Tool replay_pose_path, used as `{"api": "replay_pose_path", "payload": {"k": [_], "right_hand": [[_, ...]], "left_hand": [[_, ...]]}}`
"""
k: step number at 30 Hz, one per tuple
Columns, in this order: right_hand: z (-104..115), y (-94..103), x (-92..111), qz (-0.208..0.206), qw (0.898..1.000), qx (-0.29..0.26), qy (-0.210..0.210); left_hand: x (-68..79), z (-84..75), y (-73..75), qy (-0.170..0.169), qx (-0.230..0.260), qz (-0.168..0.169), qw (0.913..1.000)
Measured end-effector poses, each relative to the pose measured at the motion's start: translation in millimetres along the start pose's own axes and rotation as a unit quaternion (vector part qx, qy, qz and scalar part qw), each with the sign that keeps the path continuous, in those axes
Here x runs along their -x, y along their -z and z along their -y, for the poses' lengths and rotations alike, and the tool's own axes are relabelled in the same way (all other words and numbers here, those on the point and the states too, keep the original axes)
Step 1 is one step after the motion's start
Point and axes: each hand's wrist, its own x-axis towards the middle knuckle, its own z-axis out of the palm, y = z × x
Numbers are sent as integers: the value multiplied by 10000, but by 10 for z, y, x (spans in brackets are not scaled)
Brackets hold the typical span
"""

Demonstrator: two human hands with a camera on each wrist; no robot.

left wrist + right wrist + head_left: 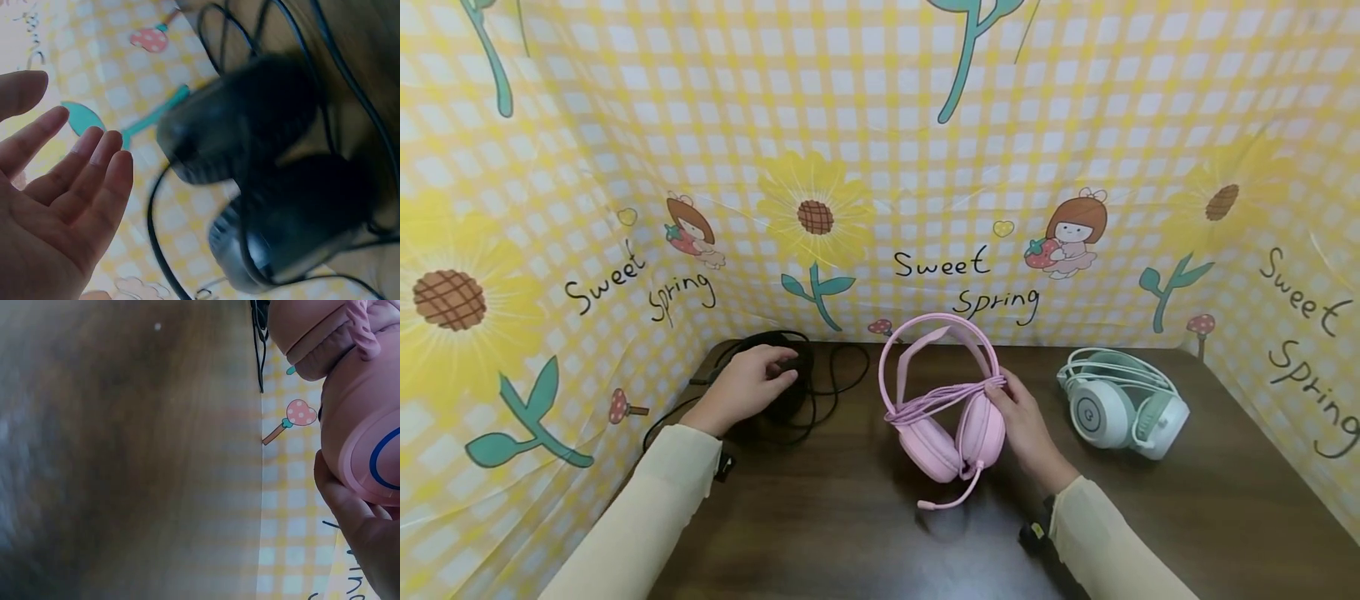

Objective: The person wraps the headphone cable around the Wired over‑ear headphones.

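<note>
A pink headset, its cable wound across between the ear cups and its microphone boom hanging down, stands upright near the middle in the head view. My right hand grips it by the right side, with the thumb along the ear cup in the right wrist view. At the left, my left hand is over the black headphones and partly hides them. In the left wrist view its fingers are loosely bent, with a gap between them and the black ear cups.
White and mint-green headphones with a wrapped cable lie at the right of the dark wooden table. Loose black cable loops beside the black headphones. A yellow checked cloth hangs along the back and both sides.
</note>
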Motion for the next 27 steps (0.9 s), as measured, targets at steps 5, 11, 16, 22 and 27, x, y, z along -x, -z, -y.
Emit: {"api": "replay_pose_path", "payload": {"k": [5, 11, 16, 22, 27], "right_hand": [[-7, 19, -35, -86, 9998, -99, -162], [-18, 27, -81, -248, 9990, -201, -315], [-12, 19, -154, -269, 9981, -366, -413], [-34, 1, -221, -275, 9961, -526, -656], [-61, -2, -257, -295, 9930, -782, -834]], "left_hand": [[-11, 185, 66, 177, -174, 22, 9997], [-39, 412, 110, 392, -281, 127, 9988], [-64, 625, 146, 556, -395, 146, 9976], [-16, 784, 204, 629, -276, 23, 9976], [7, 897, 246, 962, -160, 134, 9951]]}}
